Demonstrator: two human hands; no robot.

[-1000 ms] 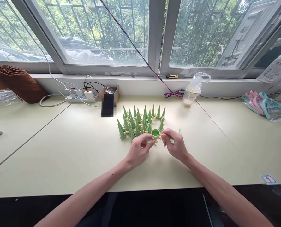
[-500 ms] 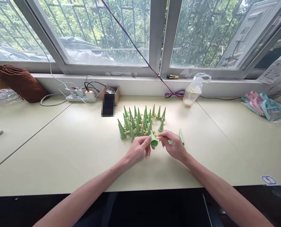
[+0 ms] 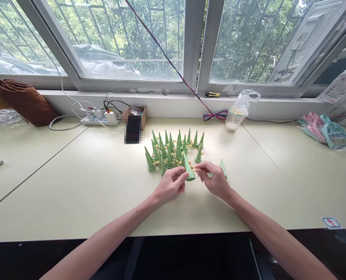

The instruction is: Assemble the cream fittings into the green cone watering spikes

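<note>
My left hand [image 3: 170, 182] grips a green plastic cone [image 3: 189, 172] between thumb and fingers, its tip leaning up and away and its wide base toward me. My right hand [image 3: 215, 180] is closed in a pinch at the cone's right side, on a small pale-yellow piece [image 3: 193, 169] whose shape I cannot make out. Just beyond my hands, several similar green cones [image 3: 164, 151] stand upright in a cluster, with small yellow pieces [image 3: 198, 146] at their sides. Another green cone [image 3: 223, 169] is partly hidden behind my right hand.
On the pale table [image 3: 74, 194], a small cardboard box [image 3: 144, 116], a black pixelated object [image 3: 133, 129] and a power strip [image 3: 100, 121] sit at the back. A plastic bag with a cup [image 3: 236, 114] stands back right, and bagged pink and teal items [image 3: 326, 130] lie farther right.
The held cone has turned in my left hand: its hollow base faced me before, and now its side shows more. My right hand has stayed at nearly the same spot.
</note>
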